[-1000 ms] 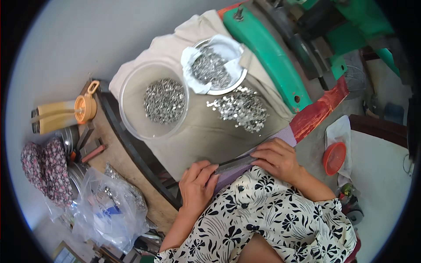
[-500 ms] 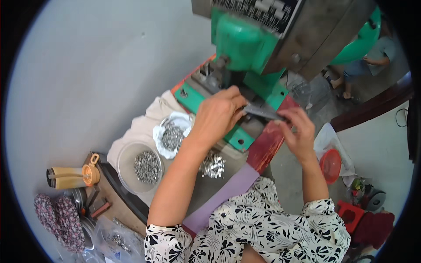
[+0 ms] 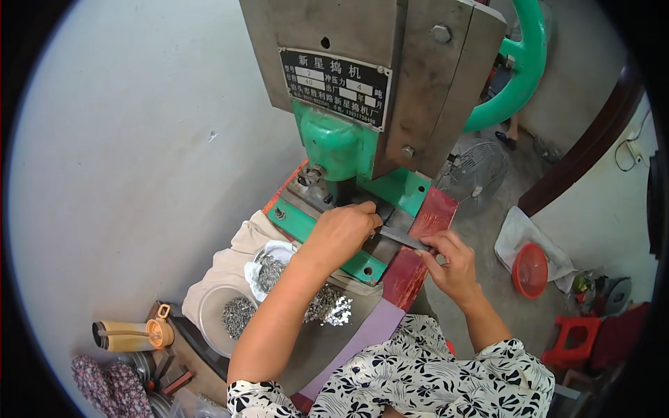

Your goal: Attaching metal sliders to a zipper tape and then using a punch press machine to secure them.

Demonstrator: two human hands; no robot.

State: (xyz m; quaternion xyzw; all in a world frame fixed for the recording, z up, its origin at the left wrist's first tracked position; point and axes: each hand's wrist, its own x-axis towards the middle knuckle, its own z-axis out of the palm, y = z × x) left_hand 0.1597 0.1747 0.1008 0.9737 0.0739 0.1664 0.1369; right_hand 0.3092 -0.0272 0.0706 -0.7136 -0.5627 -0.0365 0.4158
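A green and grey bench press (image 3: 338, 143) stands in front of me, its ram above a low bed with green side plates. My left hand (image 3: 343, 233) is beside the ram, fingers bent and closed at the left end of a flat grey metal strip (image 3: 404, 238). Whether a small part is also in those fingers is hidden. At the strip's other end, my right hand (image 3: 453, 265) pinches it between thumb and fingers. The strip lies slanted across the front of the bed. Below my left forearm is a pile of small shiny metal pieces (image 3: 338, 311).
Left of my forearm stand a clear tub (image 3: 212, 317) and a white-lined bowl (image 3: 268, 268), both with small metal parts. A yellow bottle (image 3: 129, 336) lies farther left. At right are a floor fan (image 3: 477, 171), a red basin (image 3: 531, 270) and a red stool (image 3: 575, 341).
My view has shifted, so the press, hands and bowls sit lower in the picture and more of the press shows. Both hands stay at the strip.
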